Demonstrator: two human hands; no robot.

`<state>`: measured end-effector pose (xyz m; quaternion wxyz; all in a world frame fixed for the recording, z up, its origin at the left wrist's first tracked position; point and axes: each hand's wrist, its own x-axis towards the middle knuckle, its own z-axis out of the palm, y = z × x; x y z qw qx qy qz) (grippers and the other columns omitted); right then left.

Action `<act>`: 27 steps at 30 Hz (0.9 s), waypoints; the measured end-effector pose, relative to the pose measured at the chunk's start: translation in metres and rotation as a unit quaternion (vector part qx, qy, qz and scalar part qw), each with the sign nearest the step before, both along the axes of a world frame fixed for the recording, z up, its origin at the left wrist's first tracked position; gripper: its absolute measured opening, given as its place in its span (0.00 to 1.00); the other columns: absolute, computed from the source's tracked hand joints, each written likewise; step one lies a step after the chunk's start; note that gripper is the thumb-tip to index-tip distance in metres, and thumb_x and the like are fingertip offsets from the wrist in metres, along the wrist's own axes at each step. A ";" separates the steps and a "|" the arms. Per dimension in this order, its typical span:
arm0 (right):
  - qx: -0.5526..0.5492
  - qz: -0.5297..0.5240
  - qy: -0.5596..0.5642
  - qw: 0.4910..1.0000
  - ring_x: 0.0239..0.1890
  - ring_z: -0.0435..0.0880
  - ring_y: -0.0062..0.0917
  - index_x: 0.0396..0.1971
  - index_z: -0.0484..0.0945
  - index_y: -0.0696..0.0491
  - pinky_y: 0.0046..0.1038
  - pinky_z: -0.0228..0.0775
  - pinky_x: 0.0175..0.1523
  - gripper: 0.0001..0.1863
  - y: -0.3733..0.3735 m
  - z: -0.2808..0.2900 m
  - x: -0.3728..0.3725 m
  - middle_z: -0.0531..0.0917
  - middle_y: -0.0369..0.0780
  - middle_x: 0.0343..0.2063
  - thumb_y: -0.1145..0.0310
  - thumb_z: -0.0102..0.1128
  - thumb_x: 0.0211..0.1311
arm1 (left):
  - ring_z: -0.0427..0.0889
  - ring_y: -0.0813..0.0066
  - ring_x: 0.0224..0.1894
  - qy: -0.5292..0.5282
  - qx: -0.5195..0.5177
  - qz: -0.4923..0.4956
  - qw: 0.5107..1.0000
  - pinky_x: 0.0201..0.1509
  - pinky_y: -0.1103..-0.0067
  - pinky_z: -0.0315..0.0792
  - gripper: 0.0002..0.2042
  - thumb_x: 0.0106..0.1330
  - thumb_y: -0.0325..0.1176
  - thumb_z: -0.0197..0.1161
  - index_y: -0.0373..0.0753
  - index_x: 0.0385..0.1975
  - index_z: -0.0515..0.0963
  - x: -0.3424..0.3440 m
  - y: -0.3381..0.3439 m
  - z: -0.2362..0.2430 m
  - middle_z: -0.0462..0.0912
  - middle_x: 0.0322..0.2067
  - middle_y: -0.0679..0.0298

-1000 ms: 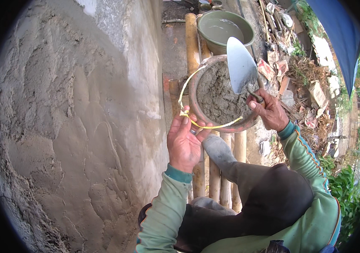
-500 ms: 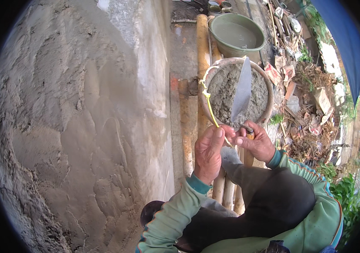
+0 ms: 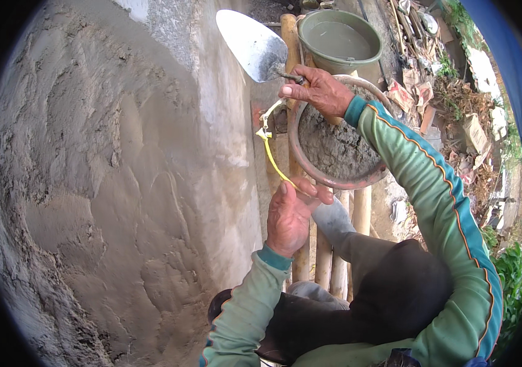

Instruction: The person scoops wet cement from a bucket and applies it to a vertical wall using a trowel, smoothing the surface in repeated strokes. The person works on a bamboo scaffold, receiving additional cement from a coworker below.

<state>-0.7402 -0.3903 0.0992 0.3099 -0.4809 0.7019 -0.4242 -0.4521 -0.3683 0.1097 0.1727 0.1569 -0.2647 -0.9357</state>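
The person's left hand (image 3: 291,220) pinches the lower end of a yellow cord (image 3: 277,164) between thumb and fingers, the other fingers loosely spread; so light a hold probably suits something so thin. The cord rises from that hand to a knot and a pale end just below the right thumb; whether they touch cannot be told. The right hand (image 3: 322,92) is wrapped around the handle of a trowel (image 3: 250,46), its blade up and to the left of that hand, likely so the metal stays clear of the cord. Below the right hand sits a bowl (image 3: 333,182) of mortar (image 3: 343,150), apparently set within easy scooping reach. Beyond that hand stands a green tub (image 3: 348,63) of cloudy water, and left of both hands rises a plastered wall (image 3: 114,202).
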 end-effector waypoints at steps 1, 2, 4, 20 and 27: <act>0.034 0.005 -0.002 0.999 0.37 0.81 0.27 0.50 0.80 0.60 0.34 0.74 0.43 0.36 -0.008 -0.001 -0.004 0.80 0.40 0.31 0.36 0.68 0.68 | 0.81 0.66 0.48 -0.027 -0.008 -0.010 1.000 0.58 0.66 0.75 0.27 0.85 0.55 0.43 0.37 0.41 0.80 0.002 0.003 0.002 0.84 0.41 0.54; 0.068 0.011 -0.004 0.998 0.36 0.82 0.28 0.50 0.80 0.60 0.35 0.74 0.42 0.37 -0.014 -0.002 -0.009 0.80 0.41 0.30 0.35 0.68 0.66 | 0.81 0.67 0.47 -0.054 -0.016 -0.018 0.998 0.56 0.68 0.75 0.26 0.86 0.55 0.43 0.38 0.40 0.80 0.003 0.003 0.003 0.84 0.40 0.54; 0.096 0.007 0.016 0.995 0.32 0.82 0.30 0.47 0.81 0.59 0.36 0.74 0.40 0.41 -0.022 0.000 -0.014 0.80 0.42 0.27 0.30 0.71 0.59 | 0.80 0.71 0.40 -0.113 -0.120 -0.031 0.986 0.49 0.72 0.75 0.25 0.86 0.55 0.44 0.40 0.37 0.78 0.005 0.000 0.003 0.82 0.35 0.58; 0.066 -0.026 0.162 0.984 0.25 0.78 0.28 0.34 0.79 0.58 0.36 0.73 0.36 0.32 -0.039 -0.006 -0.032 0.76 0.39 0.19 0.41 0.79 0.54 | 0.65 0.83 0.25 -0.311 -0.132 -0.040 0.941 0.30 0.80 0.61 0.27 0.81 0.61 0.52 0.45 0.26 0.69 -0.003 0.016 -0.070 0.69 0.21 0.73; 0.087 0.023 0.169 0.981 0.28 0.80 0.31 0.39 0.80 0.59 0.36 0.73 0.38 0.31 -0.037 -0.013 -0.022 0.80 0.41 0.23 0.44 0.78 0.57 | 0.68 0.82 0.25 -0.348 -0.109 -0.102 0.926 0.29 0.80 0.65 0.28 0.80 0.63 0.52 0.44 0.27 0.71 -0.006 0.029 -0.094 0.71 0.22 0.71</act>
